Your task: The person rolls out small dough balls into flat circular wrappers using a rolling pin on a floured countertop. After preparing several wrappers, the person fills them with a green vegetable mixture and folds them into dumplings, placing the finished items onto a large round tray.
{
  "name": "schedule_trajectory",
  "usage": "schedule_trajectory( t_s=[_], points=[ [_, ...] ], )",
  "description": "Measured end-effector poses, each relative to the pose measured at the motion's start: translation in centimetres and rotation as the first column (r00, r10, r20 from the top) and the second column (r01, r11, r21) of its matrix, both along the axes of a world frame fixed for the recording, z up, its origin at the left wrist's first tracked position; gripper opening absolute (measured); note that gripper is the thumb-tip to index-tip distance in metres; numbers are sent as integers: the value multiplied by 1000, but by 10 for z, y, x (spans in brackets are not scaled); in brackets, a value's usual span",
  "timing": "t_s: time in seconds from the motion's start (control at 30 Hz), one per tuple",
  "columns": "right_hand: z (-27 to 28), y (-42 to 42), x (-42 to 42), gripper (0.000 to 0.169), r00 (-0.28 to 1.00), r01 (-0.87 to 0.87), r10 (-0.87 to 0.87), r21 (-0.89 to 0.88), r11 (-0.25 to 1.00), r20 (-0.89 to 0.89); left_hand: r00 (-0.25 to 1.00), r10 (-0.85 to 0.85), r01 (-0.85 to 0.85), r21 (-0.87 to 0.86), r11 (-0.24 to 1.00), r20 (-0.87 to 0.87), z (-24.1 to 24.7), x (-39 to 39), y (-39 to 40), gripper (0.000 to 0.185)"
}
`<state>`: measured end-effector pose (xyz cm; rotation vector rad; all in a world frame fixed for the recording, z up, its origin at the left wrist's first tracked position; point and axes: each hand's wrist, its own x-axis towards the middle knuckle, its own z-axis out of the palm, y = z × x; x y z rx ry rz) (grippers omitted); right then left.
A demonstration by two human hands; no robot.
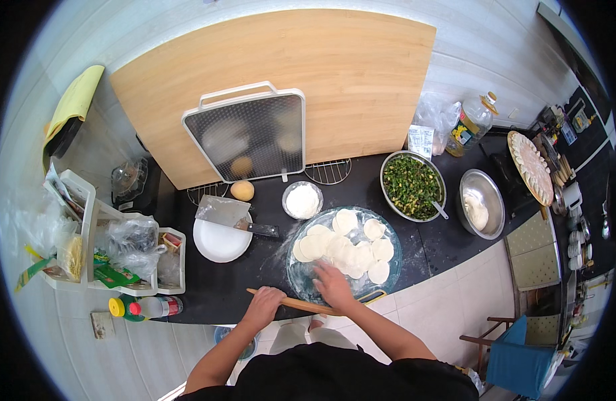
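Observation:
My left hand (267, 299) is closed around the left end of a wooden rolling pin (303, 304) at the counter's near edge. Beyond the pin, my right hand (333, 285) is spread over the floured round board (298, 280), fingertips slightly blurred beside the dough wrappers. Its wrist hides the pin's right end. Several thin, round dough wrappers (345, 253) lie on the board, many overlapping. Behind the board stands a bowl of white flour (302, 200). A cleaver (223, 211) rests across a white plate (223, 243) to the left.
A steel bowl of chopped green filling (412, 185) holds a spoon (441, 209). Right of it, another steel bowl (496, 200) contains dough (476, 213). Filled dumplings (531, 168) sit on a round tray. A large wooden board (338, 65) leans behind; plastic bins (90, 200) stand left.

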<state>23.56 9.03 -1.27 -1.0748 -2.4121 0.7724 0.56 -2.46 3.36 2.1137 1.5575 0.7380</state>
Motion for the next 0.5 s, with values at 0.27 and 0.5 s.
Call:
schedule_trajectory(
  t_s=[0.27, 0.5],
  points=[
    [-10, 1, -27, 65, 933, -290, 248, 135, 948, 262, 999, 48, -48, -39, 998, 12, -6, -8, -12, 20],
    [-12, -1, -32, 77, 993, 2, -8, 47, 999, 120, 1000, 28, -27, -54, 998, 14, -9, -4, -2, 21]
  ],
)
